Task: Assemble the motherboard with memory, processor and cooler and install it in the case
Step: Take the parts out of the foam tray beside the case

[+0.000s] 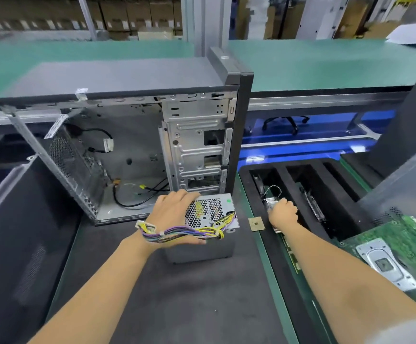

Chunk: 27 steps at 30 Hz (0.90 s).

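Note:
An open grey PC case (132,150) stands upright on the dark mat, its inside bare except for loose cables. In front of it my left hand (174,217) grips a metal power supply (209,211) by its left side, with the supply's coloured cable bundle (184,233) draped over my wrist. My right hand (282,211) is curled round a silver metal part in a slot of the black foam tray (308,175); what the part is stays unclear. A small gold processor (256,223) lies flat between the hands. The green motherboard (400,244) with its socket bracket lies at the right.
A dark case side panel (20,244) leans at the left. A second foam slot holds another metal part (313,204). A green-topped bench (326,63) runs behind the case, with cardboard boxes beyond. A grey panel (405,184) lies at the right edge.

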Available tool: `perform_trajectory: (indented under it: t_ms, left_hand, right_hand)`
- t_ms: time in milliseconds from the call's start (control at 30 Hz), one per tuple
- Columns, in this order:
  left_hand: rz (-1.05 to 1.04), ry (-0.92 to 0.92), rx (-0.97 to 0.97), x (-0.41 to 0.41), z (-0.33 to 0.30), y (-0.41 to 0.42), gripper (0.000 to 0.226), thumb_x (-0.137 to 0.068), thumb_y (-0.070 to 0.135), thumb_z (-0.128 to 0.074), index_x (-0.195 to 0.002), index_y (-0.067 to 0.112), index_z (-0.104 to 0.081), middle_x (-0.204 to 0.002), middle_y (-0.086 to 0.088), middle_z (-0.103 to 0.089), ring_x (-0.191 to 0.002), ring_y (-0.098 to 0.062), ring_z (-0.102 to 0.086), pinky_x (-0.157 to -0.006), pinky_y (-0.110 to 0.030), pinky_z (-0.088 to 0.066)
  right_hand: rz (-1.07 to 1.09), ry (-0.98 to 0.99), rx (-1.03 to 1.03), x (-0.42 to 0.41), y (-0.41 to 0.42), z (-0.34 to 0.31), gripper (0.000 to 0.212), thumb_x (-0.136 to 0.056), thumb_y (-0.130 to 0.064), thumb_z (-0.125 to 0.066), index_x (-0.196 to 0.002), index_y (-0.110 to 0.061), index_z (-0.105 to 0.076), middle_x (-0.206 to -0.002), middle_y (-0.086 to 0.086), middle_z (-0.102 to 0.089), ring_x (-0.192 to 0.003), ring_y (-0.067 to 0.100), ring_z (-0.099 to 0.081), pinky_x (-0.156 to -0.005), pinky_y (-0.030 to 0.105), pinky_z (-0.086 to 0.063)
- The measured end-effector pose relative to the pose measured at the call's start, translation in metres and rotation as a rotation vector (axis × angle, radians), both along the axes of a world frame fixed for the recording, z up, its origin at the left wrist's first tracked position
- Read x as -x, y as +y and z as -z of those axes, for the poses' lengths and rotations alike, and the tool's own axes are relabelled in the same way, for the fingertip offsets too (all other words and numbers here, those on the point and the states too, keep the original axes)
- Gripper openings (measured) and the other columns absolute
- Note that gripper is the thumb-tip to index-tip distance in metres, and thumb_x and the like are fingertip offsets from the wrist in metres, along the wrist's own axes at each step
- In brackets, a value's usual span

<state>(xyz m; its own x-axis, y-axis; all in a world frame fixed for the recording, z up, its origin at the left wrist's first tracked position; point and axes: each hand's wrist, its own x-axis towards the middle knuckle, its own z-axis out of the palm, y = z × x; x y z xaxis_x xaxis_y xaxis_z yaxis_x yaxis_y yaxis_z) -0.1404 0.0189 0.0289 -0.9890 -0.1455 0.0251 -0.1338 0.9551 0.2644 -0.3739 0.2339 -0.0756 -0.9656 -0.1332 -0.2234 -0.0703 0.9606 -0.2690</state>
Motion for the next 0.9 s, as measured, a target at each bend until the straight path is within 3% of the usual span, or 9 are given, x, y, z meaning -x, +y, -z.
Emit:
perform_trajectory:
  t_ms: [67,233,367,567,767,900]
  left_hand:
    - [-0.005,-0.006,0.019,0.002,0.001,0.001,0.11,-0.055,0.084,-0.063,-0.144,0.029,-0.029,-0.128,0.009,-0.043,-0.119,-0.014,-0.041,-0.098,-0.033,-0.026]
    - [-0.005,-0.018,-0.004,0.005,-0.002,-0.001,0.108,-0.056,0.083,-0.062,-0.143,0.029,-0.03,-0.127,0.009,-0.044,-0.119,-0.014,-0.041,-0.096,-0.035,-0.028]
    - [-0.013,0.005,0.038,0.003,0.001,0.002,0.105,-0.057,0.084,-0.06,-0.142,0.028,-0.032,-0.127,0.008,-0.045,-0.117,-0.014,-0.042,-0.095,-0.034,-0.027]
    - [0.008,0.006,-0.001,0.002,0.0,0.002,0.108,-0.055,0.084,-0.061,-0.142,0.028,-0.031,-0.127,0.007,-0.044,-0.118,-0.015,-0.042,-0.095,-0.035,-0.028]
    - [0.006,0.022,0.008,0.001,0.003,0.001,0.11,-0.054,0.081,-0.066,-0.143,0.026,-0.032,-0.131,0.007,-0.044,-0.122,-0.016,-0.042,-0.098,-0.035,-0.028]
    - [-0.007,0.015,0.004,0.003,0.006,0.0,0.117,-0.048,0.088,-0.058,-0.143,0.025,-0.033,-0.128,0.006,-0.046,-0.119,-0.017,-0.045,-0.097,-0.037,-0.031]
  right_hand:
    - [0.004,0.042,-0.09,0.007,-0.001,0.002,0.059,-0.091,-0.033,-0.057,-0.133,0.003,-0.035,-0.136,0.02,-0.042,-0.127,0.034,-0.037,-0.101,0.04,-0.035]
    - [-0.048,0.118,-0.312,0.01,0.0,0.006,0.049,-0.089,-0.026,-0.056,-0.13,-0.002,-0.043,-0.132,0.015,-0.045,-0.121,0.028,-0.041,-0.098,0.033,-0.036]
    - [-0.058,0.042,-0.194,0.007,0.001,0.004,0.055,-0.087,-0.018,-0.061,-0.131,0.002,-0.037,-0.134,0.018,-0.034,-0.109,0.031,-0.057,-0.089,0.036,-0.045]
    - [-0.041,0.13,-0.193,-0.008,0.021,-0.022,0.063,-0.074,-0.046,-0.074,-0.114,-0.004,-0.049,-0.119,0.012,-0.039,-0.082,0.028,-0.062,-0.063,0.029,-0.041]
    - [-0.029,0.183,-0.172,-0.034,0.029,-0.07,0.065,-0.073,-0.052,-0.071,-0.114,-0.006,-0.05,-0.119,0.011,-0.042,-0.084,0.027,-0.06,-0.064,0.028,-0.039]
    - [0.015,0.215,-0.061,-0.06,0.026,-0.098,0.063,-0.073,-0.057,-0.069,-0.11,-0.008,-0.052,-0.119,0.011,-0.044,-0.089,0.031,-0.06,-0.066,0.031,-0.038]
